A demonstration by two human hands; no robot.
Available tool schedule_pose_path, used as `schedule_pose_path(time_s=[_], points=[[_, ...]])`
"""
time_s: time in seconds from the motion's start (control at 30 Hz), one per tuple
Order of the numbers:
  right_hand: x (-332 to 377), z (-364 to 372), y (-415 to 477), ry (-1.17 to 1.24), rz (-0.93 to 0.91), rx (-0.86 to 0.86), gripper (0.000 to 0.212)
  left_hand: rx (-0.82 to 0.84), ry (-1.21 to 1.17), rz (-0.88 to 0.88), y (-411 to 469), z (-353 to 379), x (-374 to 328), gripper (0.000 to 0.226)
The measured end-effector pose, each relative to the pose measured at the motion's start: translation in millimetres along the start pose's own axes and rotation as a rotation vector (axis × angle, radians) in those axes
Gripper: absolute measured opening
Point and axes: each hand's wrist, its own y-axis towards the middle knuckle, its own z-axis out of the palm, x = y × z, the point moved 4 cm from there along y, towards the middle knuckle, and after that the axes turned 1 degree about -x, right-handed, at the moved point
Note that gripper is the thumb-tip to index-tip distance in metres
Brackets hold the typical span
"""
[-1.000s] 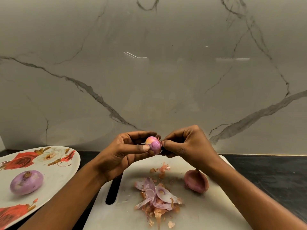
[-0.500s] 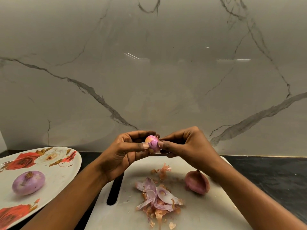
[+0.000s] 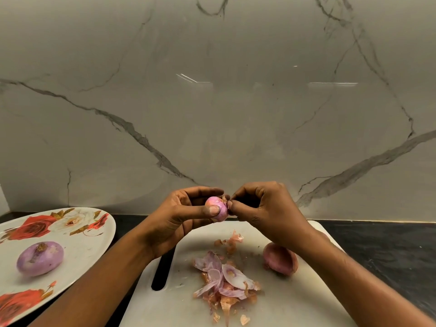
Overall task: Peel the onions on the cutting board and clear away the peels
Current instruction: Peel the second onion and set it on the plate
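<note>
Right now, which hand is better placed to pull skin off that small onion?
Probably the right hand: it pinches the loose skin, while the left hand grips the small onion steady.

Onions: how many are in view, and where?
3. One small onion held in the left hand, the right hand pinching its skin; one unpeeled onion on the cutting board, partly behind the right wrist; one peeled onion on the floral plate.

Veined marble wall [image 3: 236, 114], dark countertop [image 3: 389, 251]
</note>
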Motion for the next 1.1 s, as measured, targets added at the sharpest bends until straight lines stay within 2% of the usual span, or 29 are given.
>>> schedule_pose_path(time_s=[0.2, 0.33, 0.47, 0.57, 0.7, 0.87, 1.1], points=[[-2, -2, 0, -0.045, -0.014, -0.073, 0.007, 0.025, -0.015, 0.015, 2, -2, 0, 0.058], [-7, -14, 4, -0.014, 0.045, -0.143, 0.007, 0.045, -0.062, 0.012, 1, -3, 0, 0.057], [-6, -11, 4, 0.044, 0.099, -0.012, 0.003, -0.003, -0.136, 0.019, 1, -1, -3, 0.046], [-8, -2, 3, 0.102, 0.148, 0.057, 0.01, -0.076, -0.103, 0.012, 2, -1, -3, 0.042], [-8, 1, 3, 0.148, 0.168, 0.094, 0.01, -0.127, -0.019, -0.005, 0, 1, -3, 0.043], [-7, 4, 2, 0.149, 0.207, 0.1, 0.023, -0.203, 0.034, -0.003, -1, -3, -4, 0.046], [-2, 8, -1, 0.202, 0.18, 0.147, 0.031, -0.162, 0.016, -0.027, -2, 0, -2, 0.042]])
